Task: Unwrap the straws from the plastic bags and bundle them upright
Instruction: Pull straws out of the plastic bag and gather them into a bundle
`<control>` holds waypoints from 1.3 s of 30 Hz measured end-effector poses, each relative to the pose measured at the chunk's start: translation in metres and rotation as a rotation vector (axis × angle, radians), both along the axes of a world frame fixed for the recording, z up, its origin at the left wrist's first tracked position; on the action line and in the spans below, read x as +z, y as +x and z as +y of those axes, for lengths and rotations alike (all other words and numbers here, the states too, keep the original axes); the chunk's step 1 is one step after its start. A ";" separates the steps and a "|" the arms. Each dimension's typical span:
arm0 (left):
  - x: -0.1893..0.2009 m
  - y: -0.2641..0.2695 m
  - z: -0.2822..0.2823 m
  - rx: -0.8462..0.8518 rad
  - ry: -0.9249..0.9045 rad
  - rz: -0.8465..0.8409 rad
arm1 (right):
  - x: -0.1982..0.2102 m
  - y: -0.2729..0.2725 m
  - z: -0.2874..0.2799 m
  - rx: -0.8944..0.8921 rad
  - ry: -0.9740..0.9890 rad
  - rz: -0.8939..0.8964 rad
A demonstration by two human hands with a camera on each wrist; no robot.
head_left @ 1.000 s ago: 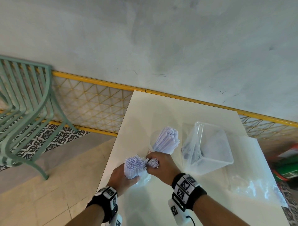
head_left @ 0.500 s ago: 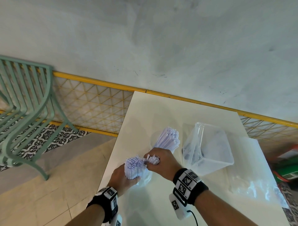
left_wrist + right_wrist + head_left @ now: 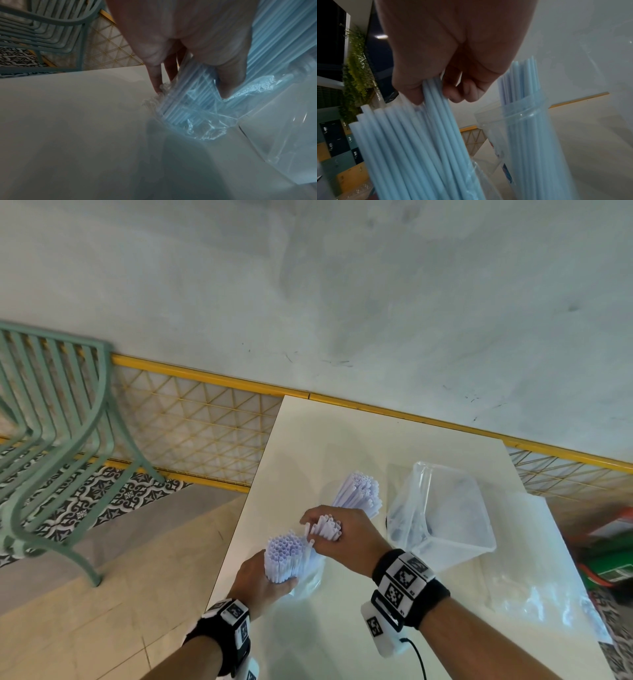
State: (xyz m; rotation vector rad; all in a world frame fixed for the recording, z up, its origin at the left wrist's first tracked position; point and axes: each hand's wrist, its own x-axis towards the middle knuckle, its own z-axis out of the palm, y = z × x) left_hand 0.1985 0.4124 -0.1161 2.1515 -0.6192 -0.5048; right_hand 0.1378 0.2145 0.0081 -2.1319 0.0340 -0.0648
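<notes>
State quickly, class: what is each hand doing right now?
Left hand: grips the bagged straw bundle near its base.
Right hand: grips a small handful of straws.

Cup of straws [image 3: 359, 493] stands left of container [image 3: 455, 518] on table [image 3: 308, 440].

White table [image 3: 308, 446] with straw-filled cup [image 3: 358, 496], clear tub [image 3: 455, 529], plastic bags [image 3: 534, 587]

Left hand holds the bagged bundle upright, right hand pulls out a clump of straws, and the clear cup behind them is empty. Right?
Not quite: the cup already holds straws, as the right wrist view shows. The rest stands: left hand holds the bagged bundle, right hand grips a clump.
</notes>
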 end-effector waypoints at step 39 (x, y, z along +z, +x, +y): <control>-0.005 0.001 0.000 0.045 -0.001 0.084 | 0.012 0.029 -0.059 -0.423 -0.298 0.084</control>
